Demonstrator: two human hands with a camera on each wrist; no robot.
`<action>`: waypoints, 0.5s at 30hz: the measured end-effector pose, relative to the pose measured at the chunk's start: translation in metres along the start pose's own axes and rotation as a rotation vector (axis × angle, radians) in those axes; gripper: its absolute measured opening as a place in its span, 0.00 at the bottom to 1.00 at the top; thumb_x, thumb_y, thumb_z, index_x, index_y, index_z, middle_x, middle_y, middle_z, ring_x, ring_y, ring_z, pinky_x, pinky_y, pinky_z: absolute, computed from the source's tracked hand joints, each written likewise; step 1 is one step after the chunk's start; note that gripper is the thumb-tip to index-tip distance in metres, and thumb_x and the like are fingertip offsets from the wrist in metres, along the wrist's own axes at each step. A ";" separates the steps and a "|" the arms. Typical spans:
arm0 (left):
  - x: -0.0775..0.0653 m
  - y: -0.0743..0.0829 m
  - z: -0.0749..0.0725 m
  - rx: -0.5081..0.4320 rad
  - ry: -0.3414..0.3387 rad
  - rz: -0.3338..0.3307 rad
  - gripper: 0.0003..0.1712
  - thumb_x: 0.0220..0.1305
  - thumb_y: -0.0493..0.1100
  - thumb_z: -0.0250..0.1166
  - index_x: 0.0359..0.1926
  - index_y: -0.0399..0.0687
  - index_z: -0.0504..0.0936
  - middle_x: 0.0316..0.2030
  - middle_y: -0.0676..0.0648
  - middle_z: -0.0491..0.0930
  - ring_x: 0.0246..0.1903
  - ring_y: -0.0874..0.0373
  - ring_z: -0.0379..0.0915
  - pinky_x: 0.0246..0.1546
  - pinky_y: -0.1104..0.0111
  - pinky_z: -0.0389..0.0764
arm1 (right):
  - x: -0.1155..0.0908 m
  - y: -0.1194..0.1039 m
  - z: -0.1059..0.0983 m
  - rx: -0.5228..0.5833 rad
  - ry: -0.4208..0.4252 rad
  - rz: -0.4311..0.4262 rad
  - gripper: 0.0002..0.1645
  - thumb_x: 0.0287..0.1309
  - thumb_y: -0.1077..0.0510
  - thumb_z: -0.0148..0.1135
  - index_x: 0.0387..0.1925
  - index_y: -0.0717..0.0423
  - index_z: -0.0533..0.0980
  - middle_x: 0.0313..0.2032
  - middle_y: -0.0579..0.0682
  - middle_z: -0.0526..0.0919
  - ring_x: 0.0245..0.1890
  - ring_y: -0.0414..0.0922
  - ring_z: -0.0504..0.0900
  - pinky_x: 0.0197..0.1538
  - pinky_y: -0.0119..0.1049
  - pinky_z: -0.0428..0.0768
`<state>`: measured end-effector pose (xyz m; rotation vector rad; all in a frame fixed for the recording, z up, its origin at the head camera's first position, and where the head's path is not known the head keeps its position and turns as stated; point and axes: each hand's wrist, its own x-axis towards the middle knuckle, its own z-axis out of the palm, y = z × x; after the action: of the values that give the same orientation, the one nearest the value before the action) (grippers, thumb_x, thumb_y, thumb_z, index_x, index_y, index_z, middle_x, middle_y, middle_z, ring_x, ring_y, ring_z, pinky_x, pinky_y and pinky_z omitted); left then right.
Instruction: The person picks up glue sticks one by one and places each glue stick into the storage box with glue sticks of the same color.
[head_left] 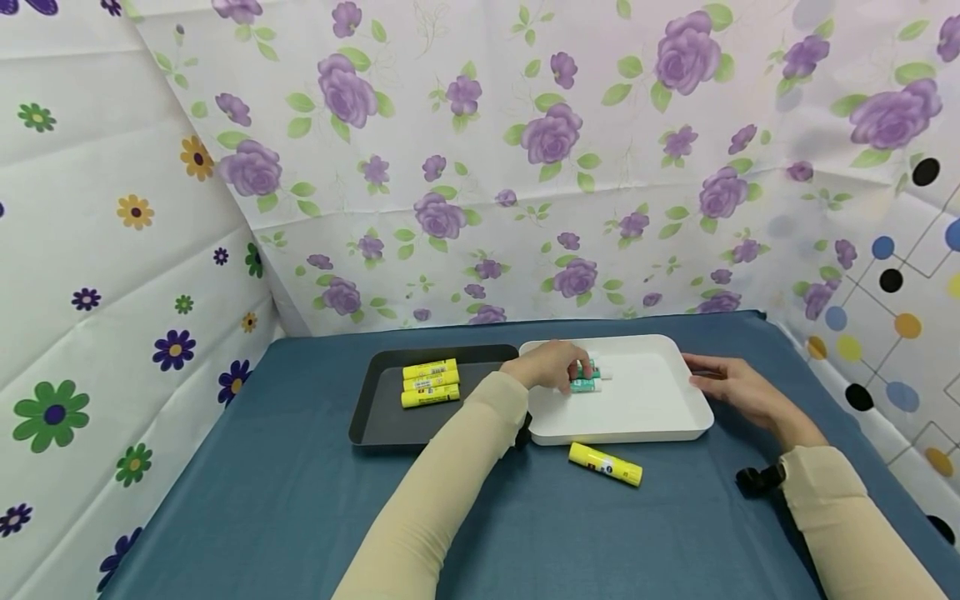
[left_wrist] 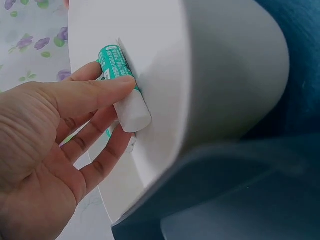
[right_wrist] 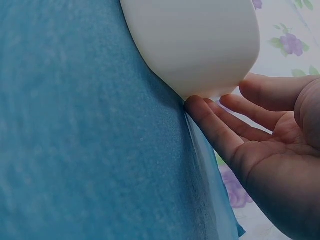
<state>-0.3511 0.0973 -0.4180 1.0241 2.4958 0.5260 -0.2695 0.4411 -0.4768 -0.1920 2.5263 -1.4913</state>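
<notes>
In the head view my left hand (head_left: 551,363) reaches into the white tray (head_left: 652,408). Its thumb and fingers pinch a green and white glue stick (left_wrist: 117,62), tilted close over the tray floor in the left wrist view. Another green and white glue stick (head_left: 585,386) lies beside these fingers. My right hand (head_left: 742,392) touches the tray's right side with fairly straight fingers (right_wrist: 215,122), fingertips right at the edge, thumb near the rim. Left of the white tray stands a dark grey tray (head_left: 382,417) with several yellow glue sticks (head_left: 430,381) lying side by side.
A loose yellow glue stick (head_left: 605,464) lies on the blue tablecloth (head_left: 300,517), just in front of the white tray. The trays stand side by side. Flowered sheets (head_left: 450,167) hang behind and beside the table.
</notes>
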 end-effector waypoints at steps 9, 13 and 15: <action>0.000 -0.002 -0.001 -0.009 0.001 0.001 0.20 0.63 0.29 0.73 0.53 0.52 0.86 0.43 0.48 0.80 0.39 0.58 0.71 0.35 0.72 0.75 | 0.000 -0.001 0.001 -0.013 -0.003 -0.007 0.42 0.80 0.48 0.55 0.81 0.64 0.53 0.77 0.71 0.57 0.73 0.69 0.62 0.66 0.61 0.73; -0.001 -0.001 -0.002 -0.014 0.000 -0.011 0.20 0.64 0.29 0.73 0.53 0.52 0.86 0.44 0.48 0.79 0.41 0.58 0.70 0.37 0.70 0.76 | 0.000 0.000 0.001 -0.017 -0.005 -0.010 0.41 0.80 0.49 0.54 0.81 0.65 0.53 0.76 0.71 0.58 0.73 0.69 0.62 0.66 0.59 0.74; -0.001 0.000 -0.002 -0.015 0.000 -0.017 0.20 0.64 0.29 0.73 0.53 0.53 0.86 0.45 0.48 0.79 0.41 0.58 0.70 0.38 0.70 0.76 | 0.000 0.000 0.000 -0.015 -0.004 -0.010 0.41 0.80 0.49 0.55 0.81 0.65 0.53 0.76 0.71 0.58 0.73 0.69 0.62 0.66 0.61 0.73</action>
<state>-0.3515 0.0962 -0.4160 0.9960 2.4950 0.5389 -0.2695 0.4409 -0.4769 -0.2097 2.5382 -1.4746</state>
